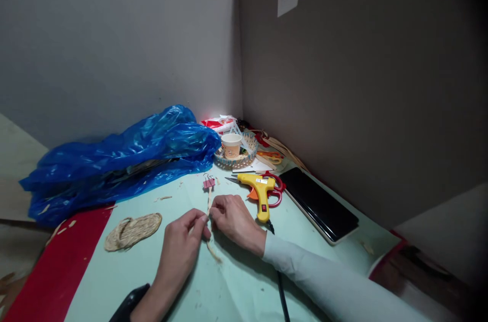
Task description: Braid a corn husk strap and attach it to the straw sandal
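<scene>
My left hand [181, 248] and my right hand [234, 220] meet over the pale green table [236, 281], both pinched on a thin straw strand [209, 210]. The strand runs up to a pink binder clip [208, 182] and trails down toward me. A small woven straw sandal [132, 230] lies to the left of my left hand. A yellow glue gun [261, 190] lies just right of my right hand, its black cord running toward me.
A blue plastic bag [125, 157] fills the back left. In the corner sit a paper cup [231, 145] inside a woven ring, red-handled scissors [276, 192] and straw strips. A black tablet [322, 202] lies at right. A red sheet [61, 266] covers the left.
</scene>
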`<state>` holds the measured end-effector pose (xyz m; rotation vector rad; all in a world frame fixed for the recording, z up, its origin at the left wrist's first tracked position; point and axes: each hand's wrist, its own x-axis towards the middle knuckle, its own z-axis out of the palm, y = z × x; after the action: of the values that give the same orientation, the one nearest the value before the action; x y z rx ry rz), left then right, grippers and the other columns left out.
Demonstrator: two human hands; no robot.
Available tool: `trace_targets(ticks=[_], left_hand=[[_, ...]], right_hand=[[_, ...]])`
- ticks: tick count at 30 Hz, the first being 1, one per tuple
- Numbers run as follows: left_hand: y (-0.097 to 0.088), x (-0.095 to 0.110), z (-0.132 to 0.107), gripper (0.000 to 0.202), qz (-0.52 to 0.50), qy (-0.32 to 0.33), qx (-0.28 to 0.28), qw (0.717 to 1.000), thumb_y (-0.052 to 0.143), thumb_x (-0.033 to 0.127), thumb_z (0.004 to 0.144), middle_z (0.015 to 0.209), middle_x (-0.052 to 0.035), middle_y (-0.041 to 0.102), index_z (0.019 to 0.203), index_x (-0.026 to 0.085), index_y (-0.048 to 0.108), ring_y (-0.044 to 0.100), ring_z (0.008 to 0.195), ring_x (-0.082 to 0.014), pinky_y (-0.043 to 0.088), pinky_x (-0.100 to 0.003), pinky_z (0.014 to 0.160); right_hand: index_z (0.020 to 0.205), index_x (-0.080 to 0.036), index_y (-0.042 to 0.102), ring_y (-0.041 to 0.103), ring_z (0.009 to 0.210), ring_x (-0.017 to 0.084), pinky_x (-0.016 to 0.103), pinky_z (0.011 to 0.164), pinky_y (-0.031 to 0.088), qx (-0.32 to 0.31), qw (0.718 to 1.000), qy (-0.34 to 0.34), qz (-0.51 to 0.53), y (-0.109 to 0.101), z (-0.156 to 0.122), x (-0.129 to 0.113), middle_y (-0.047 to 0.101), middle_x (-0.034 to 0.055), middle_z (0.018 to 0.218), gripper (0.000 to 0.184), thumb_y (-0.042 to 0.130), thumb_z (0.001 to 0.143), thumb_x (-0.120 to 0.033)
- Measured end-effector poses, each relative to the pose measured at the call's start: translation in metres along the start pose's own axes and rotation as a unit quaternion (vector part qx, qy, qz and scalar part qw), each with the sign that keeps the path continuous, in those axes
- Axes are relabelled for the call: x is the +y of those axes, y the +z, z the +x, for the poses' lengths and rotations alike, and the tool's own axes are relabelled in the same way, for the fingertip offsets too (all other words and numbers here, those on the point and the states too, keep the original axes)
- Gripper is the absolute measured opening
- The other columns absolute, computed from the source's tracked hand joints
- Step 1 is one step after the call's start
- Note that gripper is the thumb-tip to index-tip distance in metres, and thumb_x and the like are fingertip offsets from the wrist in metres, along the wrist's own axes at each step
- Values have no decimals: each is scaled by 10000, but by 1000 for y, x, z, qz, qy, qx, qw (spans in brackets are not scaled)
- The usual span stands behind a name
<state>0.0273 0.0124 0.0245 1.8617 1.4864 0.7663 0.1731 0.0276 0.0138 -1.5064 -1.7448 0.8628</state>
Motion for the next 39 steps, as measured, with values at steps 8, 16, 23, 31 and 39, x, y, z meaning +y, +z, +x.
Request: trace_targets(ticks=[8,16,23,31,39], left_hand=[[29,-6,-19,277,163,113,7,980,418,161,812,749,-133,737,877,183,686,674,649,-281,404,-344,590],[10,-2,-13,264,92,96,-37,990,446,275,865,763,-99,683,740,199,666,648,743,-284,433,-386,694],[-2,-17,26,341,-114,-73,-135,982,419,475,917,558,37,532,823,180,565,413,380,-101,331,-236,372],[8,-28,31,271,-194,-150,-193,950,527,373,957,573,99,455,803,155,570,293,357,-29,250,-171,328],[16,-32,28,264,-92,-95,-102,986,587,335,928,611,69,544,741,149,595,501,472,-77,442,-219,460]], right_hand=[[609,-152,575,572,579,121,261,614,457,-65,997,-7,43,-5,7,12,548,-58,552,358,575,938,-295],[683,-144,655,624,661,139,273,657,466,-61,996,15,69,-4,7,11,657,-25,640,184,613,861,-149],[655,-125,698,572,581,116,199,552,391,-64,993,17,96,-3,7,14,690,18,611,262,511,836,-100],[740,-144,726,631,657,120,187,623,411,-104,994,-28,24,-10,5,13,757,28,711,299,449,841,-96],[768,-118,709,620,613,219,311,532,187,-37,976,-34,-214,-12,-7,-3,722,165,731,225,497,829,-163]])
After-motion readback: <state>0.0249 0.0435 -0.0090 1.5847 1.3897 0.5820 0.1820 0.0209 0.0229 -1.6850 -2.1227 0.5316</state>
